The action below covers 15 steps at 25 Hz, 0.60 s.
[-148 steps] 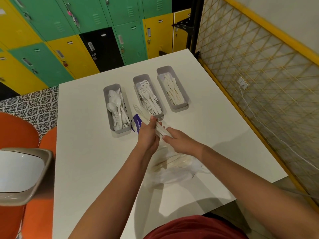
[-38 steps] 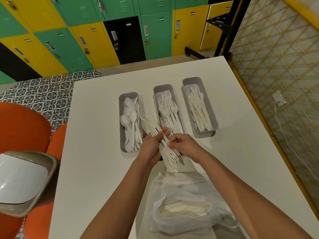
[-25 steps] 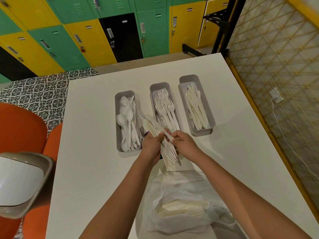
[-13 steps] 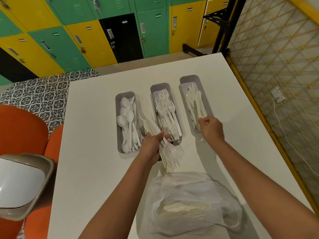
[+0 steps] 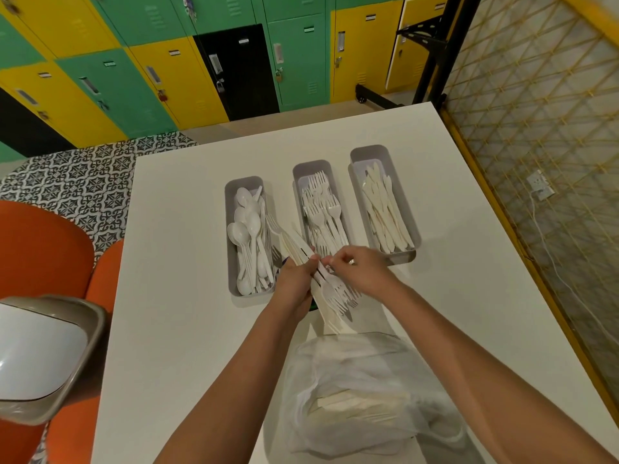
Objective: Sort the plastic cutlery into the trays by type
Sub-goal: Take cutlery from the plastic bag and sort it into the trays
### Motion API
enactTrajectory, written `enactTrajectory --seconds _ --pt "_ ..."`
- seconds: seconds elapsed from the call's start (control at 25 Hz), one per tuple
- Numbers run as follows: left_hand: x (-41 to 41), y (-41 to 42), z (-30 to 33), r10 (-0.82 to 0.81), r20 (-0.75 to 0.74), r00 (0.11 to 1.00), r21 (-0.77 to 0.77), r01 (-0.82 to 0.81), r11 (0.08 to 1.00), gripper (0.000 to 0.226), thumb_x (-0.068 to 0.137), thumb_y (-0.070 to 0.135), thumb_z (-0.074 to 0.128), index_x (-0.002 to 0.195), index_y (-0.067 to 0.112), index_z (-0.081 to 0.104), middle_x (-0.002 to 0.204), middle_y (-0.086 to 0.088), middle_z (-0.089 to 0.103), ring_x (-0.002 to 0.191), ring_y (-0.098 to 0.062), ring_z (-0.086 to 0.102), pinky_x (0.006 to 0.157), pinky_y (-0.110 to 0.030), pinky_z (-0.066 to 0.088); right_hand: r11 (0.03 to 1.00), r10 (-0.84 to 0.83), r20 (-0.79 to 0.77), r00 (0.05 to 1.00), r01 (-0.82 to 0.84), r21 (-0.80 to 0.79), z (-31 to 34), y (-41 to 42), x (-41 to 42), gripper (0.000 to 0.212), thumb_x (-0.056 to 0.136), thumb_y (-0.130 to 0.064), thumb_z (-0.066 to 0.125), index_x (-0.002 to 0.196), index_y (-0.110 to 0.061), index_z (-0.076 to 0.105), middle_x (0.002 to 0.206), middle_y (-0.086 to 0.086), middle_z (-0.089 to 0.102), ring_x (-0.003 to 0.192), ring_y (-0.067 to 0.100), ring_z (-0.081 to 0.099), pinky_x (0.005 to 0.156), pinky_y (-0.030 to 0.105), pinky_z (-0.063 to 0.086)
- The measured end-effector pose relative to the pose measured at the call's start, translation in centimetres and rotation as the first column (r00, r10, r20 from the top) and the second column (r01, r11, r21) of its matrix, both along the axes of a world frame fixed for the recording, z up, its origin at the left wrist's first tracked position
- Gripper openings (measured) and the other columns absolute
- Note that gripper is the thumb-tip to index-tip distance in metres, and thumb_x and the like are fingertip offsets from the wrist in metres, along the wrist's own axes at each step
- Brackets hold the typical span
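While gripped in the left hand, a slim white plastic cutlery bundle, right hand pinching one piece.

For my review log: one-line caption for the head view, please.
Left hand grips a mixed cutlery bundle while right hand picks from it, before three sorted trays.

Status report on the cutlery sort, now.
Left hand grips mixed cutlery bundle; right hand pinches one piece from it. Spoon tray, fork tray, knife tray part filled. Plastic bag near, nothing blocking.
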<state>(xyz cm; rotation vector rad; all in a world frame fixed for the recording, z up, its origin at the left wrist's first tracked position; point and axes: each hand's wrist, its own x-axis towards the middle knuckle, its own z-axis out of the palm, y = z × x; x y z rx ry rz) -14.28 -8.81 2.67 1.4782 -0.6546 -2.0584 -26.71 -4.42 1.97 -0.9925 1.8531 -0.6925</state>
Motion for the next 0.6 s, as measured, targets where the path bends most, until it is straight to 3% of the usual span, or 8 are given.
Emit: enactTrajectory --seconds 0.12,0.24,0.32,0.44,0.6 --pt "0.1 -0.1 0.1 0.071 -0.043 0.997 0.001 -0.071 0.997 0.026 0.097 0.003 0.044 0.123 0.002 0.049 0.092 -0.010 0.065 0.085 -0.017 0.064 0.071 -0.031 0.053 0.990 0.105 0.075 0.992 -0.111 0.090 -0.1 0.4 1.2 0.018 0.090 -0.013 0.051 0.105 -0.018 0.061 0.096 -0.001 0.059 0.085 0.014 0.056 0.067 0.021 0.042" --pt "0.4 -0.2 0.2 0.089 -0.073 0.993 -0.001 -0.090 0.996 0.016 0.098 0.004 0.042 0.108 0.007 0.053 0.091 -0.008 0.065 0.079 -0.014 0.066 0.066 -0.029 0.053 0.981 0.166 0.045 0.985 -0.170 0.095 -0.1 0.7 1.1 0.012 0.087 -0.007 0.054 0.083 -0.017 0.059 0.074 0.000 0.052 0.066 0.013 0.049 0.060 0.024 0.038" --pt "0.7 -0.3 0.0 0.080 -0.077 0.994 0.008 -0.079 0.997 0.013 0.098 0.007 0.043 0.098 0.009 0.055 0.086 -0.006 0.063 0.067 -0.014 0.065 0.059 -0.026 0.053 0.996 0.068 0.023 0.997 -0.069 0.057 -0.2 0.6 0.8 0.016 0.086 -0.004 0.054 0.072 -0.012 0.052 0.065 0.000 0.044 0.059 0.015 0.045 0.059 0.027 0.041" --pt "1.2 -0.6 -0.6 0.046 -0.006 0.999 0.039 -0.046 0.998 0.015 0.100 0.012 0.040 0.096 0.008 0.055 0.074 -0.002 0.056 0.053 -0.012 0.052 0.048 -0.025 0.047 0.987 -0.162 0.062 0.985 0.161 0.015 -0.2 0.0 0.1 0.015 0.087 -0.006 0.057 0.075 -0.006 0.049 0.061 0.002 0.041 0.053 0.021 0.054 0.057 0.035 0.053" --pt "1.5 -0.7 -1.2 0.050 -0.060 0.997 0.150 -0.040 0.988 0.021 0.094 0.006 0.035 0.087 0.008 0.054 0.054 0.000 0.039 0.035 -0.010 0.028 0.036 -0.020 0.030 0.993 -0.102 -0.108 0.989 0.108 0.051 -0.5 -1.6 -0.9 0.032 0.087 -0.011 0.058 0.061 -0.009 0.041 0.058 0.004 0.040 0.047 0.020 0.045 0.050 0.027 0.043"
